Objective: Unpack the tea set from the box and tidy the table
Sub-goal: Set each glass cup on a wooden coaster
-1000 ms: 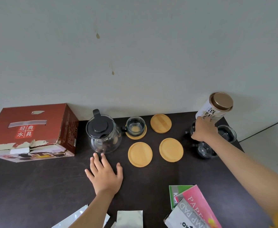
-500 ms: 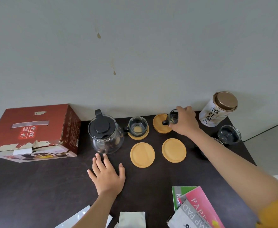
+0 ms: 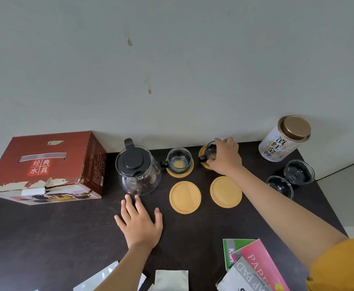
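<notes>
My right hand [image 3: 224, 157] grips a small glass cup [image 3: 210, 151] with a black handle and holds it on the far wooden coaster [image 3: 203, 151]. To its left another glass cup [image 3: 179, 160] sits on its own coaster. In front lie two bare wooden coasters [image 3: 185, 197] [image 3: 226, 191]. A glass teapot [image 3: 137, 171] with a black lid stands at centre left. My left hand [image 3: 139, 221] rests flat on the dark table [image 3: 46, 238], just in front of the teapot. At the right stand two more glass cups [image 3: 298, 172] [image 3: 280, 185]. The red box [image 3: 46, 166] lies at the left.
A white tea tin [image 3: 283, 141] with a bronze lid stands at the back right against the wall. Paper pads [image 3: 251, 267] lie at the front right, and white packets [image 3: 169, 280] lie along the front edge. The table's right edge runs just past the two cups.
My right hand took a cup from the group at the right, carried it left and brought it down onto the far coaster. My left hand stayed flat on the table.
</notes>
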`<act>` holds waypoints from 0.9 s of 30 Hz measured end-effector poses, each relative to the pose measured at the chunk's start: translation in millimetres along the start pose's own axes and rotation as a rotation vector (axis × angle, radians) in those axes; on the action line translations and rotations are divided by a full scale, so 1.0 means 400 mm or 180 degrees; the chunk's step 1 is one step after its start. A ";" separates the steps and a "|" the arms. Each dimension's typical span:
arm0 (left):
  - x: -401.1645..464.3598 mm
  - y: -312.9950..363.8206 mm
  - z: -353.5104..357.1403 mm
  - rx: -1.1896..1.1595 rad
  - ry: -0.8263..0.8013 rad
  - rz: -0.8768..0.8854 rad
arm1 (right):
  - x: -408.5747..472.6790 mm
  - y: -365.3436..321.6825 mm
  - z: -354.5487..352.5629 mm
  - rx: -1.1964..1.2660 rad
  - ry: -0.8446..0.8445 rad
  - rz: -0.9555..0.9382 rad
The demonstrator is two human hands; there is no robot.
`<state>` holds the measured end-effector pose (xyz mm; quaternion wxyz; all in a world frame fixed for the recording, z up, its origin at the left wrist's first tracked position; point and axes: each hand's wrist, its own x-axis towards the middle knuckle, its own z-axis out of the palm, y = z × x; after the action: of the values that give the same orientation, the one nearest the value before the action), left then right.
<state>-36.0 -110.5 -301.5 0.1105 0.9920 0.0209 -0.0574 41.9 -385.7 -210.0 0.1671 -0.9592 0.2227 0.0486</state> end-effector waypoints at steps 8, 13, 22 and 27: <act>-0.001 0.003 -0.003 0.0001 0.0016 -0.0010 | -0.106 0.018 0.022 0.0359 0.0403 0.0048; -0.001 0.003 -0.002 -0.0013 0.0019 -0.0014 | -0.229 0.085 0.053 0.0688 0.0826 0.0173; -0.001 0.001 0.007 -0.0121 0.0091 -0.0002 | -0.312 0.285 0.052 0.1137 0.1602 0.1625; -0.002 0.006 0.005 -0.0133 0.0097 0.0003 | -0.293 0.345 0.074 0.2219 0.1487 0.1842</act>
<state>-37.0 -113.1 -302.6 0.1309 0.9902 0.0233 -0.0418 -124.8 -444.2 -259.4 0.4026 -0.7308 0.5136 -0.2002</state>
